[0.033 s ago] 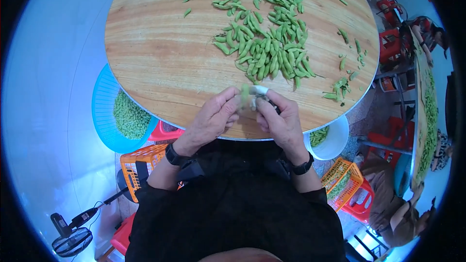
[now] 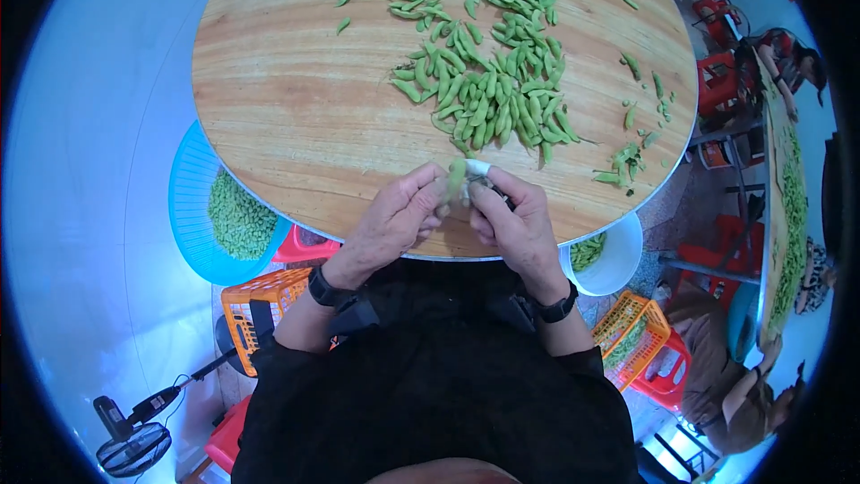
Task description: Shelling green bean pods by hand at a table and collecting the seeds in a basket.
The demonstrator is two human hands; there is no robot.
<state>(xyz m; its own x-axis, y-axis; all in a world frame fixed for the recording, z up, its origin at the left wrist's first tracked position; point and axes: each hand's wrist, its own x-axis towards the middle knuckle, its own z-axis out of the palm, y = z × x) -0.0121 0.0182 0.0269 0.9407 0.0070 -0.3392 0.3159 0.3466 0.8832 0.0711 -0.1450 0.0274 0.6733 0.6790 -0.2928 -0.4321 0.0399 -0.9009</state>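
My left hand is closed, its thumb and forefinger pinching a green soybean pod above the near edge of the round wooden table. Right beside it, my right hand is closed too, its fingertips meeting the pod. A white covering wraps its forefinger. Something small and dark shows between its fingers, too hidden to name. Just beyond both hands lies a large heap of green soybean pods, spreading to the far side of the table.
Shelled beans fill a blue basin at left; a white bucket at right holds pods. Loose scraps lie on the table's right. Orange baskets and a fan stand nearby. People sit by another table at far right.
The pod between my fingertips has shifted slightly and looks less blurred. Both hands stay in almost the same place.
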